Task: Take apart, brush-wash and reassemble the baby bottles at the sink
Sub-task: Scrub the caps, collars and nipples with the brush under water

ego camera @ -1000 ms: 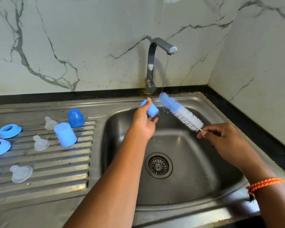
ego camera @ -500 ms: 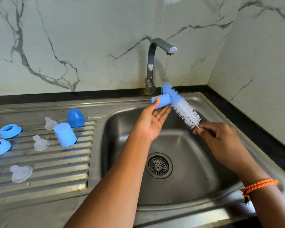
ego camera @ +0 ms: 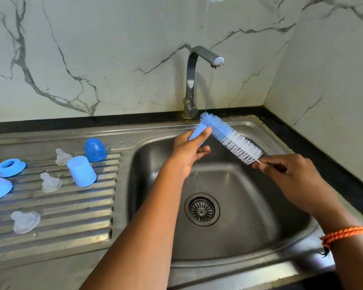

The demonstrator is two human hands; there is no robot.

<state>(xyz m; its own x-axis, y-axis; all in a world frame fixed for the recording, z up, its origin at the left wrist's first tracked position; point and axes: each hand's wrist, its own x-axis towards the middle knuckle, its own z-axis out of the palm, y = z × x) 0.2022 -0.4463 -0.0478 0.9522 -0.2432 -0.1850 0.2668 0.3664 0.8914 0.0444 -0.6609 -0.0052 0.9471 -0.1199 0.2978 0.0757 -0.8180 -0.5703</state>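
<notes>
Nearest the viewer, two bare forearms reach out over a steel sink (ego camera: 298,266); the right wrist wears an orange cord (ego camera: 344,234). The right hand (ego camera: 285,174) pinches the thin handle of a bottle brush (ego camera: 228,137). The brush slants up and left, its blue tip under a thin stream from the tap (ego camera: 197,65). The left hand (ego camera: 187,151) grips a small blue cap (ego camera: 197,131) with its thumb on top. The cap sits against the blue bristles, above the basin.

On the ridged drainboard (ego camera: 71,206) to the left lie three clear teats (ego camera: 25,221), two blue rings (ego camera: 11,168), a blue cup (ego camera: 82,173) and a blue dome (ego camera: 95,149).

Likely risks: the wet cap, held by only a few fingers, could slip as the bristles drag across it and drop into the basin near the drain (ego camera: 202,209). The springy bristles may flick water. The light pinch on the wire handle may let the brush twist.
</notes>
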